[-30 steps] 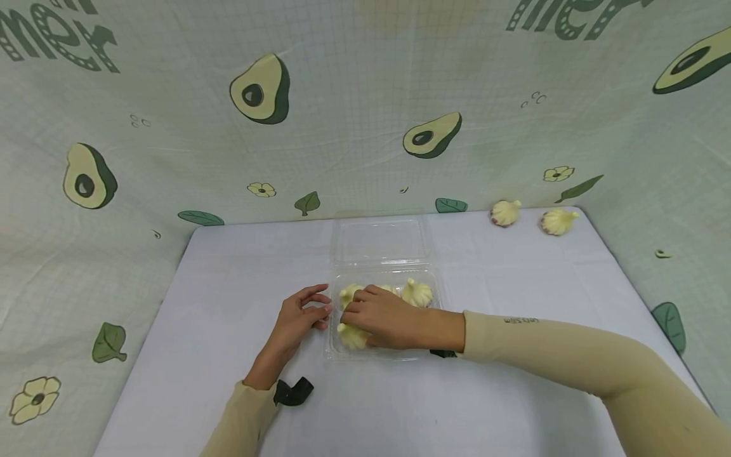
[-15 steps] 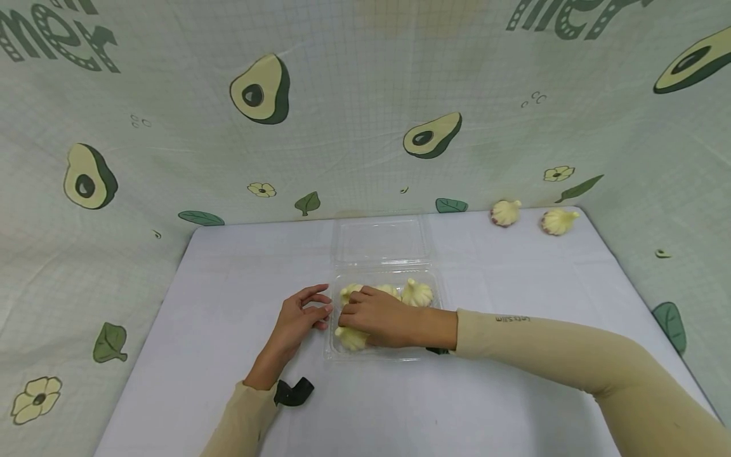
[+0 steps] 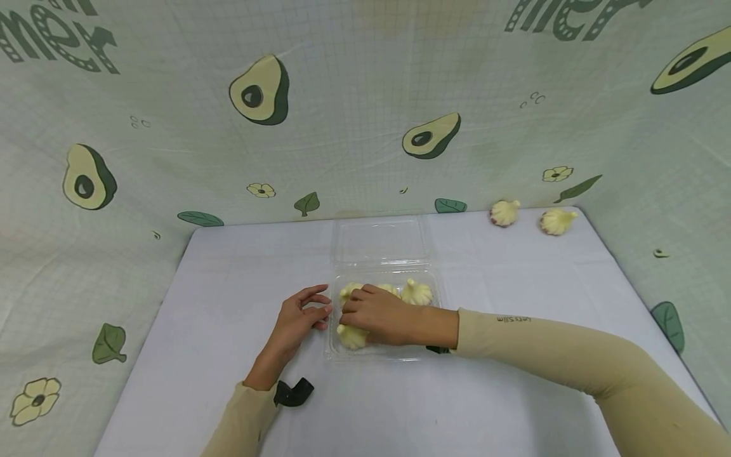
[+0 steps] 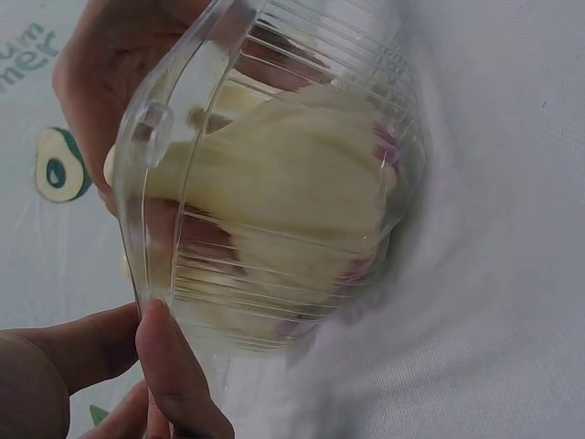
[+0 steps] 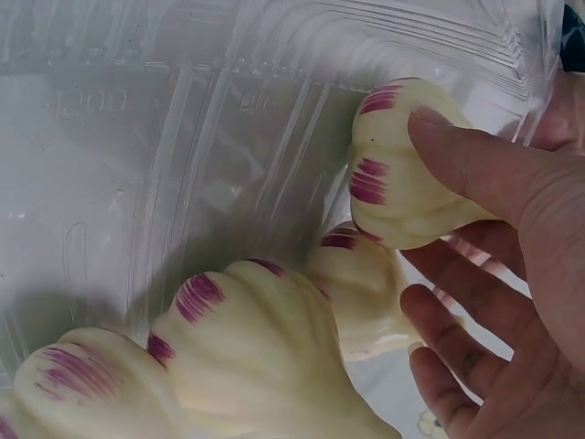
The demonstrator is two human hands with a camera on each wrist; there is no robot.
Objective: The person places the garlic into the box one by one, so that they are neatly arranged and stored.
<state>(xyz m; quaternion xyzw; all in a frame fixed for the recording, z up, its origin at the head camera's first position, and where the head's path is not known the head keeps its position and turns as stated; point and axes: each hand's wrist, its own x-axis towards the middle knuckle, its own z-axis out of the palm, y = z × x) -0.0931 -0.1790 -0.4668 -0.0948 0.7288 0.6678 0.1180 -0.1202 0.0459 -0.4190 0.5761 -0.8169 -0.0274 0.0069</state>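
Observation:
A clear plastic clamshell box (image 3: pixel 384 355) lies with its lid (image 3: pixel 379 240) folded back. Cream garlic bulbs with purple streaks sit inside, one (image 3: pixel 417 292) in the far right corner. My right hand (image 3: pixel 378 314) reaches into the box and holds a garlic bulb (image 5: pixel 416 174) against the near left corner, thumb on its side. Other bulbs (image 5: pixel 251 343) stand in a row beside it. At the box's left edge, my left hand (image 3: pixel 298 320) pinches the rim between thumb and finger (image 4: pixel 178 370). In the left wrist view the held bulb (image 4: pixel 283 183) shows through the wall.
Two more garlic bulbs (image 3: pixel 505 213) lie at the far right of the white-covered table (image 3: pixel 240 260). Behind the table hangs a pale cloth (image 3: pixel 342 89) printed with avocados. A black camera mount (image 3: pixel 294 392) sits by the left wrist.
My right hand has shifted very slightly inside the box, its wrist a little to the left. My left hand and the loose bulbs have stayed where they were.

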